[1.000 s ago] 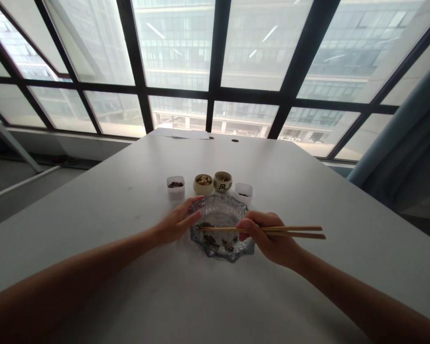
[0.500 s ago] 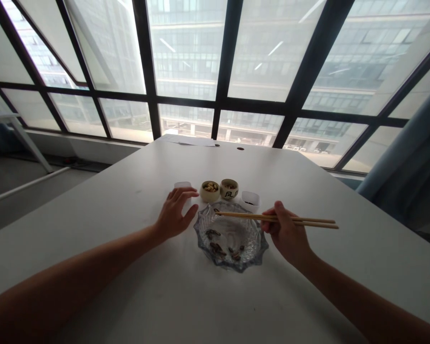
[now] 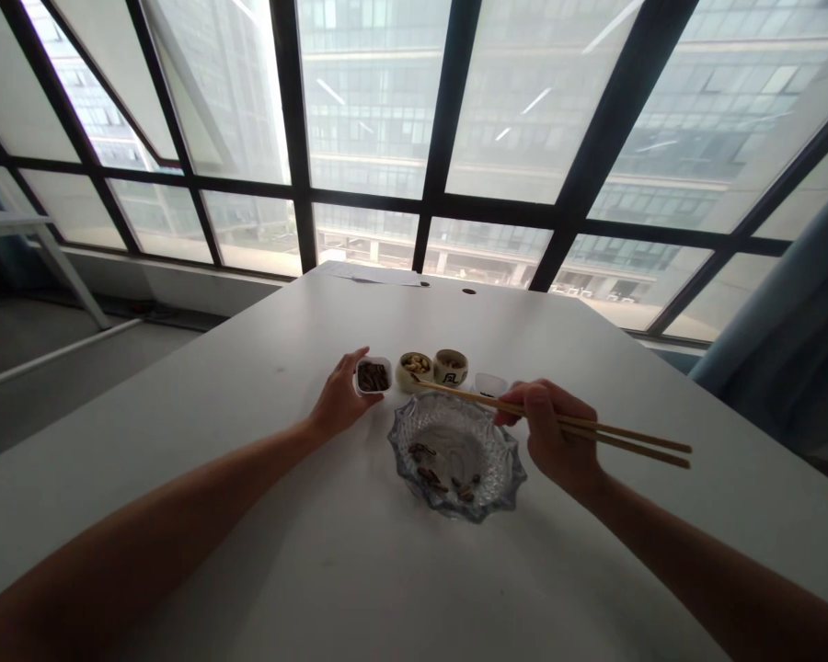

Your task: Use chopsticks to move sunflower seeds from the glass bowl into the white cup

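Note:
My left hand point(image 3: 341, 397) grips the small white square cup of dark seeds point(image 3: 373, 376) and tilts it so its opening faces me. In my right hand point(image 3: 554, 432) I hold a pair of wooden chopsticks point(image 3: 580, 427) whose tips reach left over the far rim of the cut-glass dish point(image 3: 503, 487). A few dark seeds point(image 3: 442, 473) lie in that dish. Behind the dish stand a beige bowl of nuts point(image 3: 415, 370), a beige cup with dark characters point(image 3: 451, 366) and another white square cup point(image 3: 489, 383).
Everything rests on a white table point(image 3: 386, 570). Papers point(image 3: 376, 273) and a small dark round spot point(image 3: 468, 291) lie at its far edge. Black-framed windows point(image 3: 442, 138) rise behind, a blue curtain point(image 3: 787, 322) hangs at the right, and another table's leg point(image 3: 55, 267) shows at the left.
My left hand left the dish's rim, went to the white seed cup and took hold of it, tilting it. My right hand lifted the chopstick tips out of the dish toward the small bowls.

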The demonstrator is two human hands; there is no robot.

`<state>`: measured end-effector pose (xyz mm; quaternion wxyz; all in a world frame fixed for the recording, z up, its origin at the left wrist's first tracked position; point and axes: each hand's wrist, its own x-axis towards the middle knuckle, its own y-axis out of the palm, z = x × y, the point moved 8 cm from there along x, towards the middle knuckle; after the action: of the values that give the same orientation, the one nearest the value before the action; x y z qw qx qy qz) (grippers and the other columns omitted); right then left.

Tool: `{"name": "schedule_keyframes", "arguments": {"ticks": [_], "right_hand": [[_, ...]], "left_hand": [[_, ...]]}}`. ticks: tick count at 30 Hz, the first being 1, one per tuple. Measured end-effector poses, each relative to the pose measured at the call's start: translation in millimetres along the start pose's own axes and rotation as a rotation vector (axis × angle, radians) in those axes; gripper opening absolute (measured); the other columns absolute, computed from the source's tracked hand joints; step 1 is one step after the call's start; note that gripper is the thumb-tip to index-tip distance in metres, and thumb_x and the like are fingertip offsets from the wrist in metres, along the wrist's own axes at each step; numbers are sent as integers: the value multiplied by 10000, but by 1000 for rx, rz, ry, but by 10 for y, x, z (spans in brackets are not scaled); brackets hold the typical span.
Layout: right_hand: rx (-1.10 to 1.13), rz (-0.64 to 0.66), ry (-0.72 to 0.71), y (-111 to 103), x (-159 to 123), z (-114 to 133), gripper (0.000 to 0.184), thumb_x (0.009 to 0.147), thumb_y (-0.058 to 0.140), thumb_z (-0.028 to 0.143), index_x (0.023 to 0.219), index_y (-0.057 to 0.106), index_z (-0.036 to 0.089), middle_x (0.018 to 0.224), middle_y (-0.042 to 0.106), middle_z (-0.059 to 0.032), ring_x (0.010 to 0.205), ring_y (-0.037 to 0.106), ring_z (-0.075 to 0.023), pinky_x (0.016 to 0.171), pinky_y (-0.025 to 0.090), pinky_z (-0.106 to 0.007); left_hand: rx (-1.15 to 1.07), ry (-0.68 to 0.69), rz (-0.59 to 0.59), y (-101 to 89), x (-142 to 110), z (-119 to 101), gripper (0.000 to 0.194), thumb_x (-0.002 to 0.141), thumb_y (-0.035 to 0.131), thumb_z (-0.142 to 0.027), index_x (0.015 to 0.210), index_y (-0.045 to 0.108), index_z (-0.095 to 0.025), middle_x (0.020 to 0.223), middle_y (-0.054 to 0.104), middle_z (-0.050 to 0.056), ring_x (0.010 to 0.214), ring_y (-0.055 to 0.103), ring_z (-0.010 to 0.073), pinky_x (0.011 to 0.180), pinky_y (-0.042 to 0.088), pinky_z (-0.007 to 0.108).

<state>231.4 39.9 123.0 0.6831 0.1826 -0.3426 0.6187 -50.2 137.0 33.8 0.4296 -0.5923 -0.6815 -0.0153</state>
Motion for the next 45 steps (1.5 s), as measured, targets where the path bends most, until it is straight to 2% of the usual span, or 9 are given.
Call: {"name": "schedule_keyframes", "arguments": {"ticks": [4, 9, 16, 19, 27, 31, 38, 42, 45], "right_hand": [[-70, 130, -140, 407, 187, 170, 470, 987, 487, 547, 757, 678, 183, 588, 669, -44, 525, 614, -148, 536, 503, -275], [-142, 289, -48, 784, 326, -47, 483, 926, 575, 583, 688, 654, 171, 642, 677, -50, 561, 599, -137, 539, 480, -253], [-113, 79, 88, 82, 300, 41, 563, 891, 555, 682, 662, 680, 183, 519, 630, -43, 458, 560, -142, 458, 469, -265], [-154, 231, 172, -10, 201, 66, 564, 865, 599, 677, 614, 681, 178, 470, 615, -43, 410, 547, -137, 410, 453, -252], [-199, 576, 163, 255, -31, 60, 555, 928, 546, 612, 654, 682, 149, 520, 653, -55, 425, 569, -124, 401, 432, -213], [-150, 484, 193, 209, 1, -5, 561, 902, 567, 648, 656, 675, 155, 491, 640, -46, 407, 559, -123, 390, 434, -215], [15, -48, 202, -114, 222, -26, 594, 835, 582, 737, 628, 630, 183, 438, 583, -36, 355, 507, -131, 348, 398, -252], [39, -59, 145, 113, 268, 70, 605, 859, 531, 749, 650, 622, 190, 463, 593, -35, 381, 526, -135, 381, 423, -265], [19, 65, 104, 416, 287, 95, 581, 874, 540, 722, 691, 639, 180, 534, 633, -37, 451, 553, -131, 443, 458, -260]], "left_hand": [[20, 47, -9, -8, -7, -64, 726, 680, 802, -201, 1338, 497, -180, 1265, 601, 122, 1195, 595, 287, 1032, 499, 476], [14, 39, -17, 2, -3, -27, 720, 678, 814, -208, 1329, 507, -181, 1249, 603, 123, 1180, 601, 290, 1028, 503, 475], [-11, 21, 7, 43, -5, 2, 731, 700, 796, -282, 1362, 504, -175, 1292, 603, 145, 1167, 614, 289, 1008, 513, 468], [-39, -25, 14, 60, -3, 64, 767, 706, 789, -346, 1388, 488, -167, 1319, 605, 163, 1105, 642, 283, 971, 533, 469], [-56, -58, 27, 45, 4, 94, 806, 702, 786, -378, 1405, 461, -153, 1326, 605, 169, 1161, 620, 297, 965, 542, 467], [17, 22, -25, -22, 1, -14, 757, 692, 795, -277, 1375, 483, -176, 1312, 589, 149, 1203, 594, 307, 1018, 513, 488], [54, 184, -80, -72, -41, -257, 649, 709, 773, -143, 1298, 508, -205, 1248, 576, 112, 1214, 570, 289, 1074, 475, 481], [37, 200, -77, -55, -53, -263, 640, 716, 768, -149, 1296, 500, -197, 1248, 568, 115, 1207, 573, 288, 1068, 479, 474], [27, 206, -65, -42, -54, -257, 652, 713, 774, -165, 1302, 497, -204, 1258, 568, 113, 1209, 574, 295, 1074, 472, 484]]}}
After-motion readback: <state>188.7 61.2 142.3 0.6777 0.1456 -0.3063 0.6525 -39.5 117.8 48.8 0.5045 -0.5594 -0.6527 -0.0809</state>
